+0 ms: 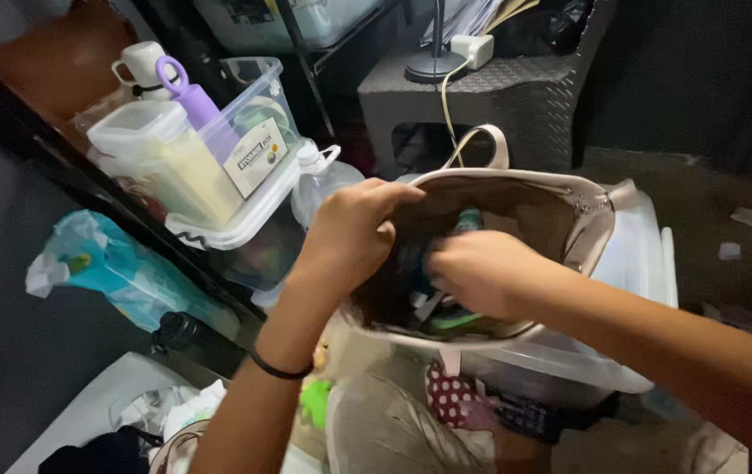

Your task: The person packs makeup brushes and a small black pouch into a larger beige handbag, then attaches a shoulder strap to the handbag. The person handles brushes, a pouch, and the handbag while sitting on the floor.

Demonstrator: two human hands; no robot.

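Centrally in the frame, the left hand (354, 230) pinched the near rim of the beige handbag (569, 219), which rested on a clear plastic bin (639, 263). The right hand (472, 272) reached inside among dark contents, its grip hidden; holding the mouth wide and taut probably eased the search.

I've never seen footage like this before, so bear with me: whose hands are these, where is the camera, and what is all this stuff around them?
There is no machine here. A person wears a camera on the head, so the one picture looks down at their own two bare hands. The left hand grips the rim of a beige handbag and holds it open. The right hand reaches inside among the contents; whether it grasps anything cannot be seen. The bag rests on a clear plastic bin. To the left stands a shelf with clear storage boxes, a purple bottle and a blue plastic bag.
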